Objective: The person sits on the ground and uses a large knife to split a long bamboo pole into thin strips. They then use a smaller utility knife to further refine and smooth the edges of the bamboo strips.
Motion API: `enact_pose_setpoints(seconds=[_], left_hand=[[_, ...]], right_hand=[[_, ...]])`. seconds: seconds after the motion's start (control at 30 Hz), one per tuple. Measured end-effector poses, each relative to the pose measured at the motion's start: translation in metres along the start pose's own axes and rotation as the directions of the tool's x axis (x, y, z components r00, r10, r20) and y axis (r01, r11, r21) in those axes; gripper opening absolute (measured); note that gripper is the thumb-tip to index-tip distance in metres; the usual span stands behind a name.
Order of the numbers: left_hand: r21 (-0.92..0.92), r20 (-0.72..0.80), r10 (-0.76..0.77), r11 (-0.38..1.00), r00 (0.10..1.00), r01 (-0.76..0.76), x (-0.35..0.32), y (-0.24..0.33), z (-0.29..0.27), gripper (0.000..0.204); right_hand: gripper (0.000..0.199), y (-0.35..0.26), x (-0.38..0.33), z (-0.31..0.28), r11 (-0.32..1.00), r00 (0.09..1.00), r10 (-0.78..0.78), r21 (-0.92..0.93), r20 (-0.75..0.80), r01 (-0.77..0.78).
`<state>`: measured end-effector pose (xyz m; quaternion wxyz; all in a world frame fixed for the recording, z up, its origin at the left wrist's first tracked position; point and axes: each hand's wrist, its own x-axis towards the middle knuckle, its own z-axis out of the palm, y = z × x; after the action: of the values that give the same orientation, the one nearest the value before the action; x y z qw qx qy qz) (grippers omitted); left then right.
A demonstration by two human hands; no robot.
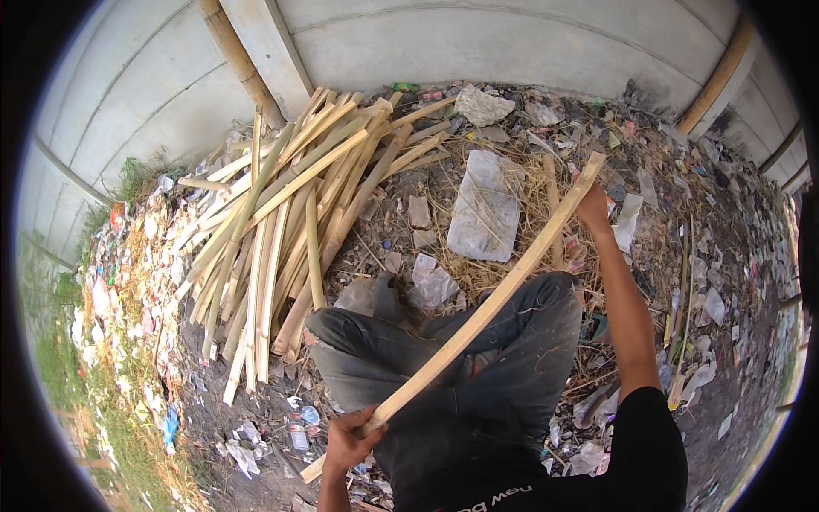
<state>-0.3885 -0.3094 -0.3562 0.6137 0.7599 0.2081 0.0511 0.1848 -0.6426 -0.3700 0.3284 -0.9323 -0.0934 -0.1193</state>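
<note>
Bamboo slat (478, 316) spans both hands, pile (290, 205) leftward.

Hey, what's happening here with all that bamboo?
A seated person holds one long bamboo strip across their lap, the left hand gripping its near end and the right hand its far end. A pile of split bamboo strips lies on the littered ground to their left, near a concrete wall.
</note>
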Motion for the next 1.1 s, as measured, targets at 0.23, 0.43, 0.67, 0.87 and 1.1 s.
enact_pose_setpoints(seconds=[0.23,0.43,0.67,0.87,1.1], left_hand=[[0.063,0.006,-0.044,0.997,0.999,0.044,0.062,0.041,0.033,0.047],[-0.046,-0.134,0.023,0.999,0.991,-0.029,0.113,0.065,0.057,0.050],[0.026,-0.119,-0.015,0.999,0.993,0.018,0.125,0.083,0.067,0.049],[0.194,-0.161,-0.039,0.978,0.986,0.071,0.114,0.079,0.060,0.051],[0.093,-0.147,-0.074,0.992,0.986,0.088,0.116,0.077,0.062,0.051]], right_hand=[[0.052,-0.114,-0.080,-0.007,0.980,0.995,-0.046,0.195,0.093,0.028],[0.049,-0.183,-0.174,-0.011,0.907,0.847,-0.381,0.325,0.371,0.266],[0.052,-0.224,-0.233,-0.008,0.830,0.606,-0.552,0.305,0.573,0.468],[0.055,-0.213,-0.194,0.005,0.872,0.683,-0.471,0.178,0.558,0.456],[0.056,-0.220,-0.216,0.004,0.837,0.641,-0.525,0.203,0.560,0.508]])
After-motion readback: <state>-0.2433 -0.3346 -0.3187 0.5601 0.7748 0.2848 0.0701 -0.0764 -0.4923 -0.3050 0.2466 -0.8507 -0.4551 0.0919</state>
